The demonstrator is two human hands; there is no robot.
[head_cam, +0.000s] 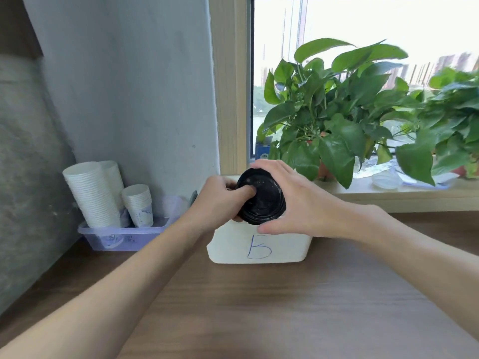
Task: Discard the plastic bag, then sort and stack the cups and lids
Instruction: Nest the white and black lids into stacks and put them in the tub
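Both my hands hold a stack of black plastic lids [263,200] just above a white box marked "B" [259,246]. My left hand [220,202] grips the stack from the left, its thumb pressed on the top lid. My right hand [298,200] wraps the stack from the right, fingers curled over the far rim and thumb below. Two tall stacks of white paper cups [94,194] and a shorter stack of printed cups [138,204] stand in a pale purple tray [121,235] at the back left. What the white box holds is hidden by my hands.
The wooden tabletop [259,307] stretches in front of the box. A grey wall [26,177] closes the left side. Potted green plants [337,120] and clear plastic lids [386,178] sit on the windowsill at the right rear.
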